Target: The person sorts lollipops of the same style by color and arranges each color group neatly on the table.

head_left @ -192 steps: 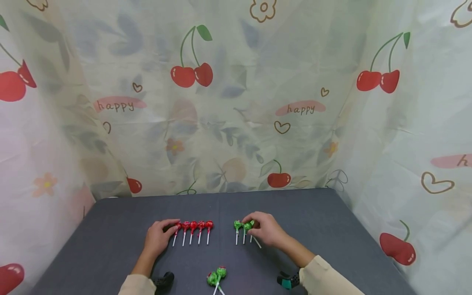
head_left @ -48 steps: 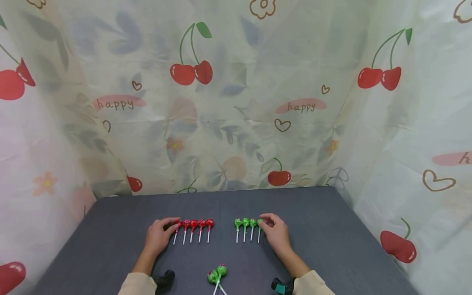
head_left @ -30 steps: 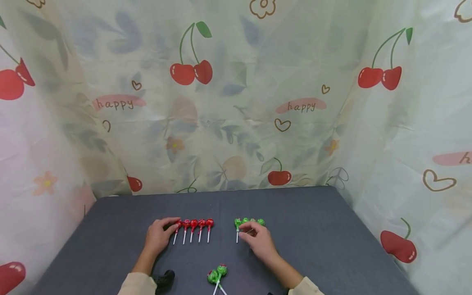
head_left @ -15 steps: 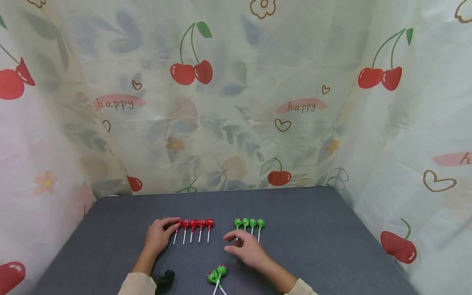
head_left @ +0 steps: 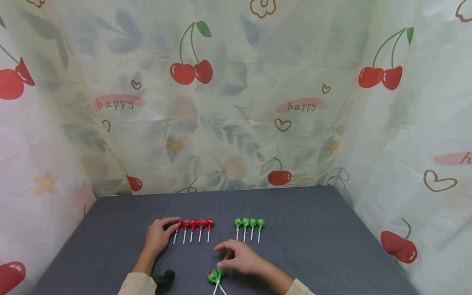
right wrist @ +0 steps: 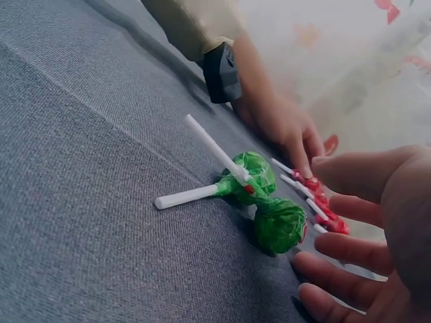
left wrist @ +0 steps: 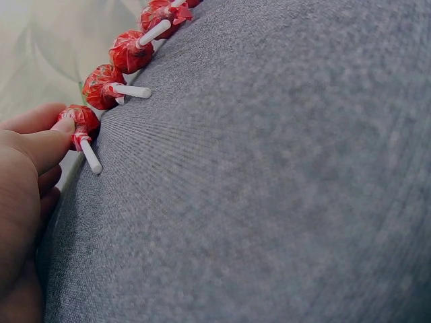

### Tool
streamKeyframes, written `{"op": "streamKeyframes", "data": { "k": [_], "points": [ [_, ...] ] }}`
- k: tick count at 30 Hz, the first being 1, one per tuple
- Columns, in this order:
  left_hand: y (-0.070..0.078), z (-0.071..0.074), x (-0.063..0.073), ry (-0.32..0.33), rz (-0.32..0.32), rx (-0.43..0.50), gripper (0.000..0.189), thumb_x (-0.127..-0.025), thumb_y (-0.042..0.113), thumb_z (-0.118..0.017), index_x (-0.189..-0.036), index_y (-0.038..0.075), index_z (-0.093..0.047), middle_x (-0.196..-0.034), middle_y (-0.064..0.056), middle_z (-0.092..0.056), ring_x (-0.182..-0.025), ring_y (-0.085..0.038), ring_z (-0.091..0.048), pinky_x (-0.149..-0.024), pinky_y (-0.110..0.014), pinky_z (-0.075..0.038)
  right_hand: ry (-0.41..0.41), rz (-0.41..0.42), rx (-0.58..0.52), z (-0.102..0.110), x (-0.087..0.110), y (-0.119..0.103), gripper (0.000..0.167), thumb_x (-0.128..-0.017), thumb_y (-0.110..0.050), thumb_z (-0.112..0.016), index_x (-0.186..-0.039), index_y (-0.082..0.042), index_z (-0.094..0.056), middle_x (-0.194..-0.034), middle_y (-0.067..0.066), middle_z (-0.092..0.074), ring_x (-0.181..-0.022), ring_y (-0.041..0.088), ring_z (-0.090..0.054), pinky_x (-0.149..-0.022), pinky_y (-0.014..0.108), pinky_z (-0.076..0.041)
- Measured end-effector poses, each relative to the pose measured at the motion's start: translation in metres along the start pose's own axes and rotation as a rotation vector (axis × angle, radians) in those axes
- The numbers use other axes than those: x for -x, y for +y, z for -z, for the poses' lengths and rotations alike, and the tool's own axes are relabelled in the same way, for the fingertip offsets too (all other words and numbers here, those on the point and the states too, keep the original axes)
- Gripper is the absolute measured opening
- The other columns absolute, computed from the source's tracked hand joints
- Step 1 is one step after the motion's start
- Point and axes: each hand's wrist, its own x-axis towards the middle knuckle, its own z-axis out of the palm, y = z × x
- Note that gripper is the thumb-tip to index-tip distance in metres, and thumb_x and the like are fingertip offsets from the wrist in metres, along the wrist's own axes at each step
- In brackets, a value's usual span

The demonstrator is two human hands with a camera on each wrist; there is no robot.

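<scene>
In the head view my left hand (head_left: pixel 157 237) is at the left end of a row of red lollipops (head_left: pixel 194 223). Its thumb and forefinger pinch the wrapped head of the end red lollipop (left wrist: pixel 81 122), whose white stick points toward me. My right hand (head_left: pixel 241 257) hovers with spread fingers and nothing in them, right by two crossed green lollipops (head_left: pixel 212 277) near the front. In the right wrist view one green lollipop (right wrist: pixel 279 227) lies over the other, and my fingertips are just beside its head.
Several green lollipops (head_left: pixel 253 223) form a second row to the right of the red one, sticks toward me. A dark grey cloth covers the table (head_left: pixel 313 233). Printed curtains (head_left: pixel 236 135) surround its back and sides. A black wrist device (head_left: pixel 164 280) is at my left sleeve.
Since the earliest frame the green row has gained a lollipop at its right end. My right hand has let go there and come left and nearer, to the crossed pair. The left hand stays put.
</scene>
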Motion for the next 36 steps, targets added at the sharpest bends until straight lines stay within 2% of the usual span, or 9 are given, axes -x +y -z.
{"op": "streamKeyframes", "data": {
  "k": [5,11,16,24,36],
  "points": [
    [0.000,0.000,0.000,0.001,-0.007,-0.002,0.026,-0.092,0.017,-0.069,-0.117,0.013,-0.073,-0.111,-0.011,-0.067,-0.100,-0.031,-0.057,-0.087,-0.052,-0.043,-0.049,0.049,0.079,-0.002,0.000,0.000,0.037,-0.080,-0.014,-0.080,-0.114,-0.007,-0.068,-0.098,0.005,-0.065,-0.078,0.000,-0.061,-0.075,0.021,-0.048],
    [-0.001,-0.001,0.000,-0.009,0.006,0.000,0.026,-0.092,0.018,-0.069,-0.117,0.014,-0.072,-0.112,-0.011,-0.066,-0.101,-0.031,-0.056,-0.087,-0.052,-0.043,-0.073,0.080,0.163,-0.006,0.002,0.001,0.039,-0.077,-0.013,-0.082,-0.113,-0.008,-0.069,-0.094,-0.002,-0.065,-0.079,0.000,-0.059,-0.074,0.018,-0.047],
    [-0.001,-0.001,-0.001,-0.007,0.002,-0.006,0.026,-0.092,0.017,-0.069,-0.117,0.014,-0.072,-0.112,-0.011,-0.067,-0.100,-0.031,-0.056,-0.086,-0.052,-0.043,-0.054,0.100,0.221,-0.010,0.004,0.000,0.035,-0.076,-0.014,-0.082,-0.108,-0.009,-0.070,-0.089,-0.006,-0.062,-0.077,-0.002,-0.055,-0.071,0.015,-0.044],
    [-0.001,-0.001,0.000,-0.005,-0.007,-0.008,0.026,-0.092,0.017,-0.069,-0.117,0.013,-0.072,-0.112,-0.011,-0.067,-0.100,-0.031,-0.057,-0.086,-0.052,-0.043,-0.020,0.106,0.219,-0.012,0.006,0.002,0.028,-0.076,-0.014,-0.082,-0.102,-0.008,-0.072,-0.083,-0.008,-0.060,-0.073,-0.004,-0.052,-0.068,0.014,-0.043],
    [0.000,-0.001,-0.001,-0.007,0.000,-0.001,0.026,-0.092,0.018,-0.069,-0.117,0.014,-0.072,-0.112,-0.011,-0.066,-0.101,-0.031,-0.056,-0.087,-0.052,-0.043,0.117,0.087,0.174,-0.015,0.013,0.005,0.022,-0.078,-0.021,-0.081,-0.094,-0.009,-0.072,-0.076,-0.006,-0.056,-0.064,-0.006,-0.047,-0.059,0.014,-0.042]
  ]
}}
